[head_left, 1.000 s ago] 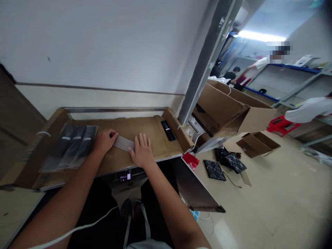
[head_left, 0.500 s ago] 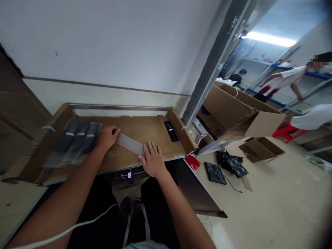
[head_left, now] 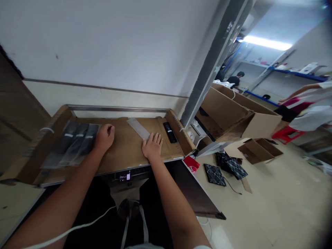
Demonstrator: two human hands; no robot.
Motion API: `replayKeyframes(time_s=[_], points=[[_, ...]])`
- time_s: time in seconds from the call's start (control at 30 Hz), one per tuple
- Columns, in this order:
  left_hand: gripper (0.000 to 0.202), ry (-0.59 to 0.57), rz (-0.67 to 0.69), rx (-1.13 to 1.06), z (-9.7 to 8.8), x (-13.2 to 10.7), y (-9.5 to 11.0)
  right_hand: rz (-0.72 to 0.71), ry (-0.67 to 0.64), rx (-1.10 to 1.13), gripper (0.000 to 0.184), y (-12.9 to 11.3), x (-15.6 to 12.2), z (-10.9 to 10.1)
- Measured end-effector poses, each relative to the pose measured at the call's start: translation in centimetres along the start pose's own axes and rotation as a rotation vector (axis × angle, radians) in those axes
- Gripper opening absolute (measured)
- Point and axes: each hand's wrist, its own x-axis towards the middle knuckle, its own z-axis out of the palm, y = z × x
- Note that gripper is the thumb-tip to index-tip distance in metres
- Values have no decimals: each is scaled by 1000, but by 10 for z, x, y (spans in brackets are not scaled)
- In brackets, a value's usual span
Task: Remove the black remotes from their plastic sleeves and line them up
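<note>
A translucent, flat plastic sleeve [head_left: 138,128] lies slantwise on the cardboard-lined work surface [head_left: 121,152]. My right hand [head_left: 152,147] rests flat over its near end with fingers stretched out. My left hand [head_left: 105,136] is closed in a loose curl left of the sleeve, apart from it, and nothing shows in the fingers. Beside my left wrist are several dark remote-like items in clear bags [head_left: 77,140], each with a white label. To the right of my right hand lies a black remote control [head_left: 169,132] with a small white label.
Cardboard walls [head_left: 181,131] edge the work surface. A metal post [head_left: 212,65] and a large cardboard box [head_left: 228,112] stand to the right. Black patterned packs [head_left: 214,174] and a smaller box [head_left: 259,150] are on the floor. Other people are at the far right, near a red stool [head_left: 286,135].
The sleeve's far end has swung away from me and to the right. My left hand has let go of it and drawn slightly left. My right hand stays on the near end, slightly farther forward.
</note>
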Motion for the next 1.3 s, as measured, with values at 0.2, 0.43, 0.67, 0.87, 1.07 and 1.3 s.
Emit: replayKeyframes(time_s=[0.2,0.43,0.67,0.87,1.07,1.3], points=[[22,-150,166,86,1,-15,23,-151,346,283,35,-2,9,-4],[42,-202,-95,428,-46,15,18,16,265,625,39,10,17,-2],[50,-430,-171,468,-65,47,-2,46,212,673,36,8,19,-5],[51,-503,-234,436,-46,47,12,28,196,650,36,9,18,-2],[33,-604,-270,202,-28,40,31,-125,132,660,39,5,13,-3],[38,-316,-431,-380,-8,19,66,-272,-148,806,38,-1,6,-6]])
